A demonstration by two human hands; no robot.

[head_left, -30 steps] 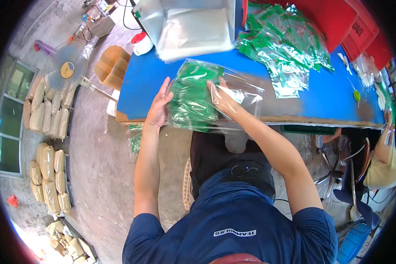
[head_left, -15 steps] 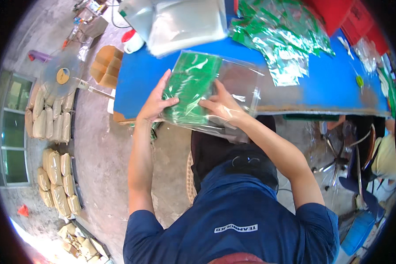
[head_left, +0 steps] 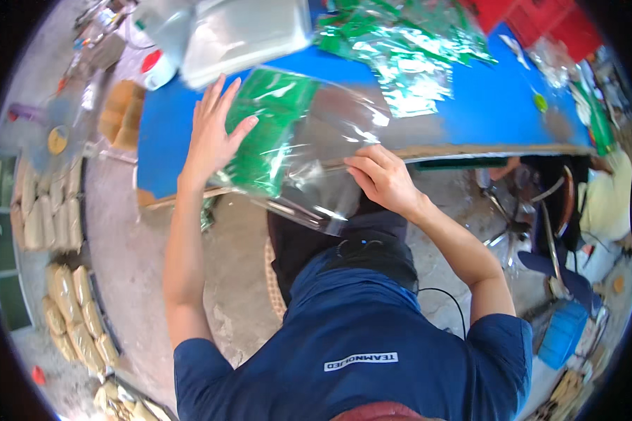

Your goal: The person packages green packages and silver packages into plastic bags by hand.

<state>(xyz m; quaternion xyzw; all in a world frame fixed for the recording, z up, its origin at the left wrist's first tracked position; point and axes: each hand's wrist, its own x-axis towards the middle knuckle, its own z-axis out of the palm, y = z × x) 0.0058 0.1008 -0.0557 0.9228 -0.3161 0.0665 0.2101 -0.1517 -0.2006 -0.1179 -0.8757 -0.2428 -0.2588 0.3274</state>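
A flat green rectangular piece (head_left: 270, 126) lies inside a larger clear plastic bag (head_left: 330, 126) at the front edge of the blue-topped table. The bag's lower part hangs over the edge above my lap. My left hand (head_left: 214, 133) rests against the left side of the green piece, fingers stretched and thumb apart. At the bag's right side my right hand (head_left: 386, 179) is closed, thumb and forefinger pinching the clear film.
A stack of clear bags (head_left: 249, 38) lies at the back left, beside a white cup with red (head_left: 158, 70). Green-and-clear packets (head_left: 411, 63) are heaped beyond my hands, with red material (head_left: 541, 24) behind. A fan (head_left: 57, 140) and filled sacks (head_left: 49, 210) stand at left.
My right hand has moved off the green piece to the bag's right edge. My left hand has opened wider along the left side. The view has shifted rightward.
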